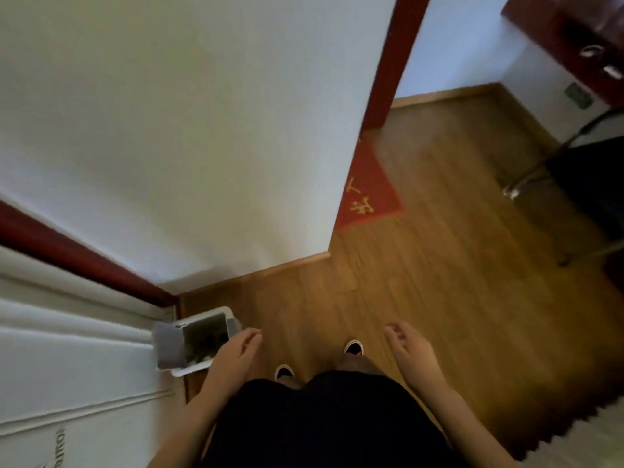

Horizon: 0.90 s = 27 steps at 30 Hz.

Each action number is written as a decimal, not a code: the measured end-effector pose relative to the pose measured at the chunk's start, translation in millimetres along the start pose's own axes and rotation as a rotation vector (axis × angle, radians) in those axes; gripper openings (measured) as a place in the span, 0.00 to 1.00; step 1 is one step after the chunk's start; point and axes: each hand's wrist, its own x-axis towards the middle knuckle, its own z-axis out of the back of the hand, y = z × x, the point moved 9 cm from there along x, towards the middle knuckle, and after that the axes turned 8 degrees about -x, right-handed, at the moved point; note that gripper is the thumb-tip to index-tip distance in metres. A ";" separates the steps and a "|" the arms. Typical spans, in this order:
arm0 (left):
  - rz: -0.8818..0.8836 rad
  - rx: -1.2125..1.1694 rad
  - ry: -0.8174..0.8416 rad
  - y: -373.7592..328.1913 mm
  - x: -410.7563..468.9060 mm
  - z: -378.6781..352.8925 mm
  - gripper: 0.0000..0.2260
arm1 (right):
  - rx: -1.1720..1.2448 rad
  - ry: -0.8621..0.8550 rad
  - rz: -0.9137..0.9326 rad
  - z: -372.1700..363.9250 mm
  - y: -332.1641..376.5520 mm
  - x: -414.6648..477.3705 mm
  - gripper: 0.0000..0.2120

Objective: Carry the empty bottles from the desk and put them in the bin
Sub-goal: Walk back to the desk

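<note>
Wooden plank flooring (422, 282) fills the head view, bounded by a white wall (202, 130) whose corner juts toward the middle, with a dark red door frame (391, 62) beside it. A red mat (368, 194) with yellow characters lies on the floor at that corner. At the right edge stands a dark chair (580, 184) on thin metal legs, and dark red furniture (570, 32) with metal handles shows in the upper right corner.

The bin (199, 342) sits on the floor in the lower left, tucked into the corner where the wall meets a white panelled surface (67, 349) edged with a dark red strip. It is small and rectangular, with a pale white rim, a grey side and a dark inside; something lies at its bottom, too blurred to make out. No bottles can be made out anywhere in the frame.

The person stands over the floor in dark clothing, both shoes (353, 347) visible below. The left hand (236, 352) hangs just beside the bin's near edge, partly over its rim, fingers loosely extended and holding nothing. The right hand (408, 349) hangs well apart from the bin over bare floor, fingers slightly curled, also holding nothing.
</note>
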 end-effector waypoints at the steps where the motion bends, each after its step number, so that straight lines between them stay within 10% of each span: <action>1: -0.026 0.028 0.037 -15.8 8.1 -9.9 0.09 | 0.028 -0.035 -0.047 11.5 -18.3 -7.2 0.12; 18: -0.295 0.415 0.582 -227.5 49.8 -332.9 0.13 | 0.313 -0.177 -0.580 131.9 -317.7 -72.8 0.16; 27: -0.213 0.410 0.464 -293.9 121.0 -370.7 0.12 | 0.374 -0.175 -0.526 212.1 -347.6 36.8 0.17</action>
